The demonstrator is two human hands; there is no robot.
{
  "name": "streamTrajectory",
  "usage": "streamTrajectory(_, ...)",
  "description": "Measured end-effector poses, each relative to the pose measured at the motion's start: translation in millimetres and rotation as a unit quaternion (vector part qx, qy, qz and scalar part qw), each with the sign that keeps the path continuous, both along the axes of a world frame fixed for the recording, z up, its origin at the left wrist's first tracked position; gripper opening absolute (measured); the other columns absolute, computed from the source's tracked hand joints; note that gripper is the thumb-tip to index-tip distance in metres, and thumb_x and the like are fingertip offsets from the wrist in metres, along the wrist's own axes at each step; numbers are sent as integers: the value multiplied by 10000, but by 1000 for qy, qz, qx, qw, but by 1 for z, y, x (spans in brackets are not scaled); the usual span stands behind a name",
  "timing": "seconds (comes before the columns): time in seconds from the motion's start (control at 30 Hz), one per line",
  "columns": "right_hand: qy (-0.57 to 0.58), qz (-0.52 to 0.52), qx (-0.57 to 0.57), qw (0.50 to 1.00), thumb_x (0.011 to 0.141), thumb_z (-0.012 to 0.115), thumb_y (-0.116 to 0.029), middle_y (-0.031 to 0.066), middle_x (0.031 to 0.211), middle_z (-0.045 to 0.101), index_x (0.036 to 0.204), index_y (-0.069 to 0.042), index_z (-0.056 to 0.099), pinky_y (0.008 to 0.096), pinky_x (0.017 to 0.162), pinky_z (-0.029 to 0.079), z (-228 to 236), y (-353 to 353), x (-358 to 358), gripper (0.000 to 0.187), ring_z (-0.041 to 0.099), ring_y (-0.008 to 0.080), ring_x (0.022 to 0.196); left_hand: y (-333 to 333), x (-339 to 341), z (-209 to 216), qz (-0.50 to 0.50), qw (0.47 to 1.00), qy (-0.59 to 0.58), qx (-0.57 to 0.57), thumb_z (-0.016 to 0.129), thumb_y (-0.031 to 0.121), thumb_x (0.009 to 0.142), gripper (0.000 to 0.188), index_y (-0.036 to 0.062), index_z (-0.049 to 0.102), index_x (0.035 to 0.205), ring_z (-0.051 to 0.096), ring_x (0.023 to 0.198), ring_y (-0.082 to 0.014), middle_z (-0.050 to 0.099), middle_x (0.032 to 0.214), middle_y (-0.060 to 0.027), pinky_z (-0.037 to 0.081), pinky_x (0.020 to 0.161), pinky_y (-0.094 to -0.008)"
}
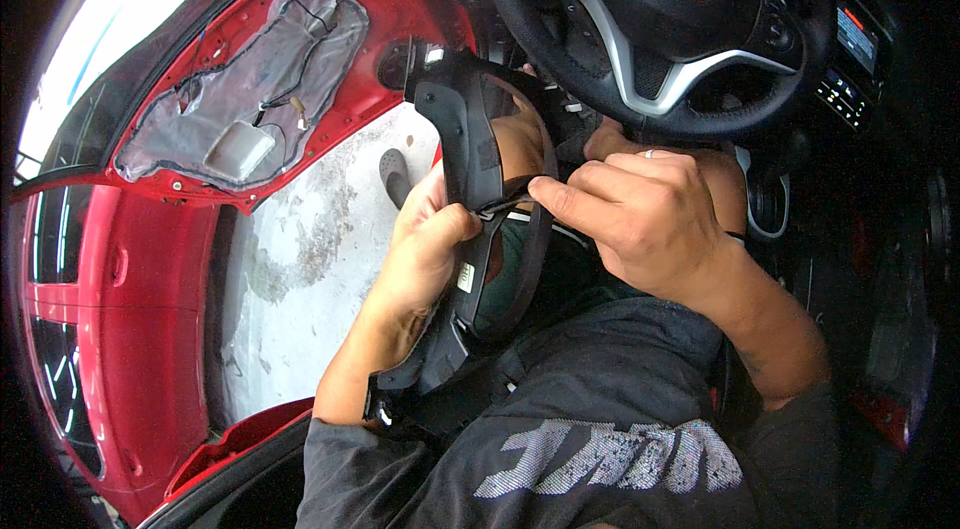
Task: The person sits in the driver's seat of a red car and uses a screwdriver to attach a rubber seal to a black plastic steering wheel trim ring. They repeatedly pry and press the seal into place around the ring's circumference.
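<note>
head view: over the lap [575, 271], the black trim panel [465, 134] looks light, stiff, perhaps brittle; left hand [428, 237] fingers grasp its edge, likely its firmest hold, while right hand [640, 219] fingers pinch a dark strip [514, 199].

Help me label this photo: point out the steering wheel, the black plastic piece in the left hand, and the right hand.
Steering wheel [648, 21]: head view, on its centre pad.
Black plastic piece [471, 151]: head view, on its upper part.
Right hand [645, 214]: head view, on its back.
</note>
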State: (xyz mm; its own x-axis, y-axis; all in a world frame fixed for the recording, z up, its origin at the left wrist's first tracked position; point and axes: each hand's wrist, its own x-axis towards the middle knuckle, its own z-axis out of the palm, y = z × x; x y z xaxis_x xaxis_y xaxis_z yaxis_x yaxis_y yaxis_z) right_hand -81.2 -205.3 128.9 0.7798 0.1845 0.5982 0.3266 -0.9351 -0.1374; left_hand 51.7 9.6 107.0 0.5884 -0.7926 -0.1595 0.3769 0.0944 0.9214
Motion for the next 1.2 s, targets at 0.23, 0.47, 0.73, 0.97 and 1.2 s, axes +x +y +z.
streamTrajectory(0.23, 72, 10, 186, 980, 962, 712, -135, 81, 884, 733, 1114, -128, 780, 455, 698, 575, -12, 2, 1, 166, 746, 327, 829, -4, -2, 8, 14, 999, -24, 22, 510, 43, 822, 630, -21, 575, 1446, 693, 916, -128, 724, 1159, -61, 561, 752, -271)
streamTrajectory(0.47, 85, 113, 250, 958, 986, 727, -155, 115, 967, 771, 1157, -102, 790, 468, 759, 573, -23, -19, 12, 190, 752, 351, 890, -1, -3, 7, -1, 1000, -6, 0, 511, 27, 815, 626, -22, 583, 1434, 667, 1050, -129, 709, 1212, -54, 514, 912, -269)
streamTrajectory(0.73, 80, 90, 195, 973, 963, 728, -147, 86, 912, 747, 1108, -115, 813, 436, 731, 546, -15, -15, 12, 172, 729, 314, 845, -1, 0, 8, -10, 999, -43, 16, 504, 27, 812, 600, -23, 590, 1404, 660, 1059, -136, 701, 1201, -54, 511, 932, -279)
streamTrajectory(0.97, 45, 38, 190, 980, 943, 760, -141, 88, 909, 746, 1096, -99, 821, 423, 733, 544, -14, -8, 3, 170, 715, 309, 831, -1, -1, 8, -14, 999, -29, -6, 504, 27, 810, 586, -21, 594, 1387, 657, 1043, -129, 699, 1186, -51, 514, 910, -273)
streamTrajectory(1.2, 48, 70, 213, 973, 951, 751, -115, 98, 915, 750, 1110, -84, 815, 424, 743, 547, -15, -9, 3, 175, 711, 308, 826, 2, -3, 11, -16, 1000, -22, 16, 504, 17, 809, 577, -11, 598, 1378, 654, 1016, -115, 693, 1162, -39, 516, 866, -257)
